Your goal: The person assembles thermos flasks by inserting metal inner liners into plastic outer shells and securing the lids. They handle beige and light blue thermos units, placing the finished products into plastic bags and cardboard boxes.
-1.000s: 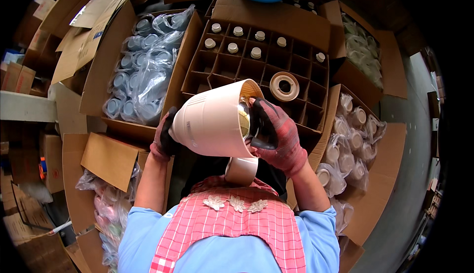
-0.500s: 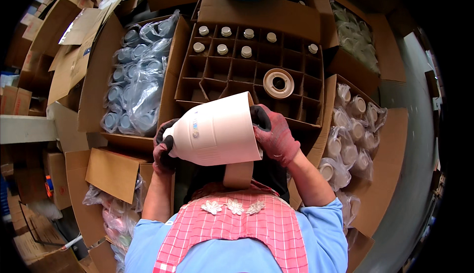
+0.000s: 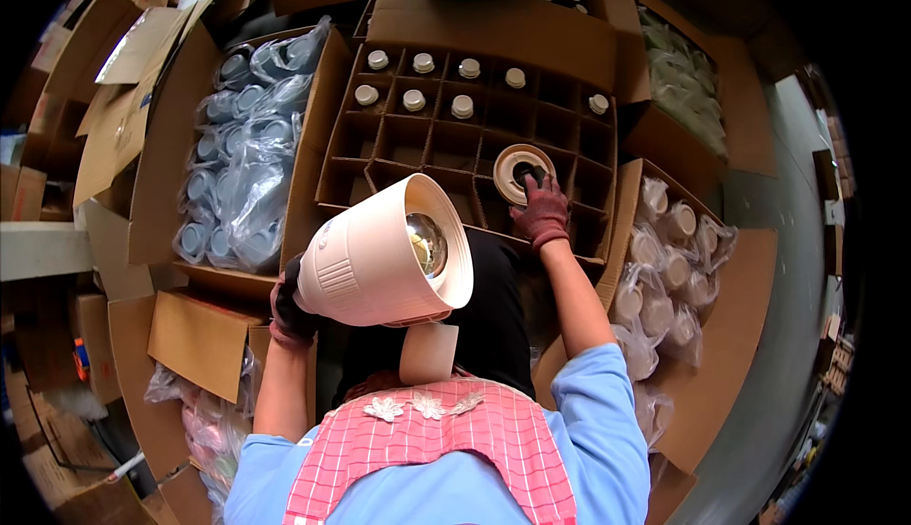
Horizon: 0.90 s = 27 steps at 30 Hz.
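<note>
A person in a blue shirt and red checked apron stands over open cardboard boxes. The left hand (image 3: 289, 311), in a dark glove, is closed around the narrow end of a large cream plastic cone-shaped lamp housing (image 3: 375, 259), held tilted at chest height with its wide open mouth turned up and right; a shiny rounded reflector or bulb (image 3: 427, 243) shows inside. The right hand (image 3: 541, 212), in a reddish glove, reaches into a brown cardboard box divided into square cells (image 3: 446, 159) and rests on a round cream ring with a dark centre (image 3: 522, 172); whether the fingers grip it I cannot tell. The housing looks light, rigid and smooth, so probably slippery; the ribbed narrow end seems the safest hold, and the inner part looks fragile. Plastic-bagged parts fill neighbouring boxes.
</note>
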### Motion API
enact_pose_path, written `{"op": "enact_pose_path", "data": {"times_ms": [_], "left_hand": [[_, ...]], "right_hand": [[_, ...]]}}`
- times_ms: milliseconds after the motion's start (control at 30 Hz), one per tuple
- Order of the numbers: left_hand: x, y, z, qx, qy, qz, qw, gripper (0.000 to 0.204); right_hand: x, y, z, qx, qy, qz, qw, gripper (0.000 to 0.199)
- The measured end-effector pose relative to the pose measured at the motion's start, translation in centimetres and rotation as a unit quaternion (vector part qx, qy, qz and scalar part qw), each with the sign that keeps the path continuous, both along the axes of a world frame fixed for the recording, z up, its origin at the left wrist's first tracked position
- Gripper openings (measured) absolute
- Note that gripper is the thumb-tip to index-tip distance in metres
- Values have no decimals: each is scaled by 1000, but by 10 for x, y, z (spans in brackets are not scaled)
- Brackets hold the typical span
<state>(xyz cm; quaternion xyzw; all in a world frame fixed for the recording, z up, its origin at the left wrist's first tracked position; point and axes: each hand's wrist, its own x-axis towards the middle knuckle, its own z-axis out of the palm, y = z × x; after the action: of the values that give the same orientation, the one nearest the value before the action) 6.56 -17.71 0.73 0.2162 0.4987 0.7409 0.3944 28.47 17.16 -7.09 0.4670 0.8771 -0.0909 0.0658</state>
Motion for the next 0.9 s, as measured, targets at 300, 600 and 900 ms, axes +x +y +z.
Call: {"op": "enact_pose_path", "data": {"times_ms": [300,600,900], "left_hand": [[-1,-5,-9,-8,-148,67,987,39],[1,2,-8,52,-215,23,975,25],[15,10,8,105,-231,-10,967,21]], "right_hand": [[2,25,-49,50,56,75,994,59],[-11,-63,145,-401,642,89,648,62],[-4,-99,186,-239,580,299,719,61]]}}
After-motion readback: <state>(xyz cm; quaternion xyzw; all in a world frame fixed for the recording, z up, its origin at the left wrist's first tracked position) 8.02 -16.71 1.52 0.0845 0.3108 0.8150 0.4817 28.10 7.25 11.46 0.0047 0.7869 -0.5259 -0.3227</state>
